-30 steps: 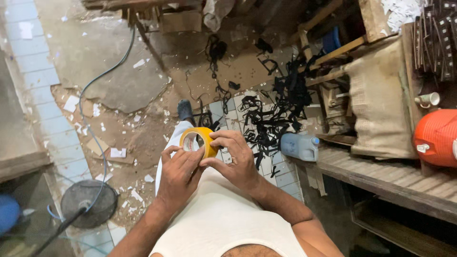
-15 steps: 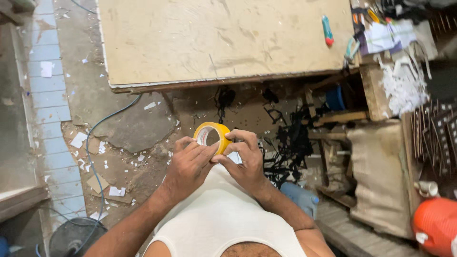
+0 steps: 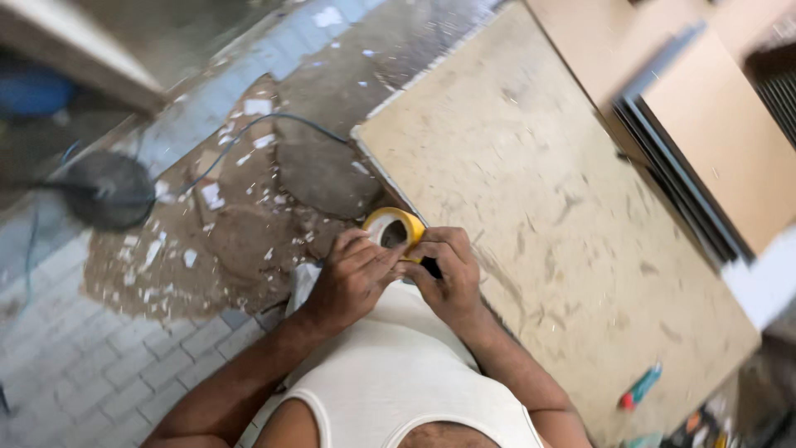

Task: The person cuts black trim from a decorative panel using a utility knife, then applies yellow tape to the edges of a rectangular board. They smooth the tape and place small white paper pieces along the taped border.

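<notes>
Left hand [image 3: 352,278] and right hand [image 3: 445,278] together before chest, fingers curled inward, forearms bent.

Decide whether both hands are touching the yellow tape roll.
Touching. The head view shows the left hand and right hand both wrapped around the tape roll, fingers on its rim.

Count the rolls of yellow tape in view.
1. The yellow tape roll is held between the left hand and right hand, at the board's edge. Others may lie out of frame.

No packages, labels, signs, screens.
</notes>
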